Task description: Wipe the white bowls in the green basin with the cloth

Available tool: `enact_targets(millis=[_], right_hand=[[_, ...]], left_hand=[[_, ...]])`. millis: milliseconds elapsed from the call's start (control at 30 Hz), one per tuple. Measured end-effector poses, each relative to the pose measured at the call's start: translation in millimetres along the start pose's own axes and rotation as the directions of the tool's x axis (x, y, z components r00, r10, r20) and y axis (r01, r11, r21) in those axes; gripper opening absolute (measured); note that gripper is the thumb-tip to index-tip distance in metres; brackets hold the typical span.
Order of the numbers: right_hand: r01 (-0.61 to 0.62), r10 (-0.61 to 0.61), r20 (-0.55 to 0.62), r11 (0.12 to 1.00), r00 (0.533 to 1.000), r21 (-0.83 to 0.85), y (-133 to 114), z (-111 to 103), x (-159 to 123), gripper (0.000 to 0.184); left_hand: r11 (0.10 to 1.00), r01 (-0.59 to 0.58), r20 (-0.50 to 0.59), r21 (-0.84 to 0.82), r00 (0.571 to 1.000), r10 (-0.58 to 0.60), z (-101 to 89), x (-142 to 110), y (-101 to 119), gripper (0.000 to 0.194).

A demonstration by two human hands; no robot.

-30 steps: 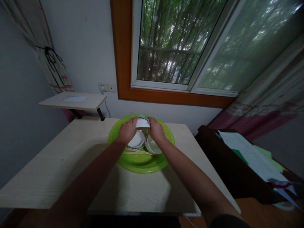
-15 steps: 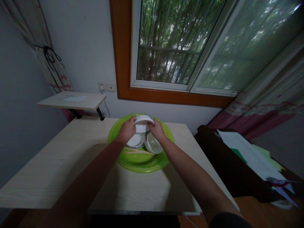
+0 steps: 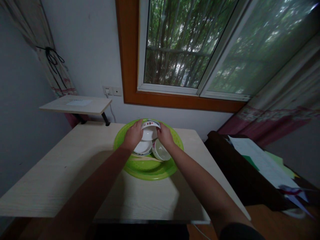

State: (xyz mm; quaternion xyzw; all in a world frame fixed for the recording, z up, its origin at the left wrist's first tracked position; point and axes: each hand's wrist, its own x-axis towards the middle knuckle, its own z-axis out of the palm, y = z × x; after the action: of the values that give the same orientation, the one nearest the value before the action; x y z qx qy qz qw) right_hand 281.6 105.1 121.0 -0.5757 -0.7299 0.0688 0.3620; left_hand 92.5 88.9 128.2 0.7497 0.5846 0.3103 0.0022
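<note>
White bowl (image 3: 149,134), tilted over the green basin (image 3: 150,175) in the head view, is probably light, stiff, slick and breakable; opposite sides of its rim look the safest hold. The left hand (image 3: 133,136) and right hand (image 3: 165,136) grasp it there, forearms (image 3: 197,171) angled forward and inward.

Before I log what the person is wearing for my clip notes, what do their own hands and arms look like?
The left hand and right hand are ungloved, with no watch or bracelet visible. Both the left forearm and right forearm are bare. A dark sleeve edge shows on the right arm; no left sleeve can be made out.
</note>
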Motion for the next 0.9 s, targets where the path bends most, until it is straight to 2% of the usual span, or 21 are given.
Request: enact_targets(millis=[67,133,200,267,367,500,600,667,767,900], right_hand=[[-0.078,0.08,-0.025,0.993,0.996,0.09,7,4,4,0.031],[-0.126,0.134,-0.039,0.979,0.99,0.162,12,7,7,0.028],[-0.125,0.135,-0.042,0.973,0.99,0.196,15,9,8,0.028],[-0.081,0.09,-0.038,0.98,0.995,0.184,15,9,7,0.029],[0.013,-0.01,-0.026,0.994,1.0,0.108,12,4,4,0.034],[0.113,-0.113,0.013,0.992,0.994,-0.058,3,-5,0,0.052],[0.165,-0.159,0.054,0.975,0.986,-0.147,-5,-8,-4,0.06],[0.18,-0.173,0.057,0.972,0.983,-0.148,-7,-8,-5,0.059],[0.134,-0.133,0.016,0.988,0.991,-0.072,-4,-4,-3,0.051],[-0.011,0.012,-0.013,0.997,1.0,0.072,6,3,2,0.037]], left_hand=[[0.998,0.02,-0.021,-0.064,1.0,-0.021,3.7,2,-3,0.048],[0.994,0.053,0.012,-0.093,0.999,-0.052,6.3,3,-5,0.046],[0.991,0.096,0.06,-0.095,0.994,-0.091,7.2,4,-5,0.045],[0.99,0.11,0.08,-0.089,0.991,-0.103,6.4,4,-5,0.044],[0.997,0.046,0.06,-0.061,0.997,-0.042,2.6,3,-3,0.049],[0.995,-0.058,0.064,0.081,0.997,0.053,-3.6,-1,1,0.052],[0.979,-0.072,0.082,0.19,0.995,0.058,-6.5,-4,4,0.049],[0.976,-0.076,0.077,0.205,0.995,0.061,-6.7,-4,5,0.049],[0.992,-0.042,0.03,0.117,0.999,0.039,-4.1,-2,1,0.051],[0.997,0.05,-0.002,-0.065,0.999,-0.05,2.4,3,-5,0.044]])
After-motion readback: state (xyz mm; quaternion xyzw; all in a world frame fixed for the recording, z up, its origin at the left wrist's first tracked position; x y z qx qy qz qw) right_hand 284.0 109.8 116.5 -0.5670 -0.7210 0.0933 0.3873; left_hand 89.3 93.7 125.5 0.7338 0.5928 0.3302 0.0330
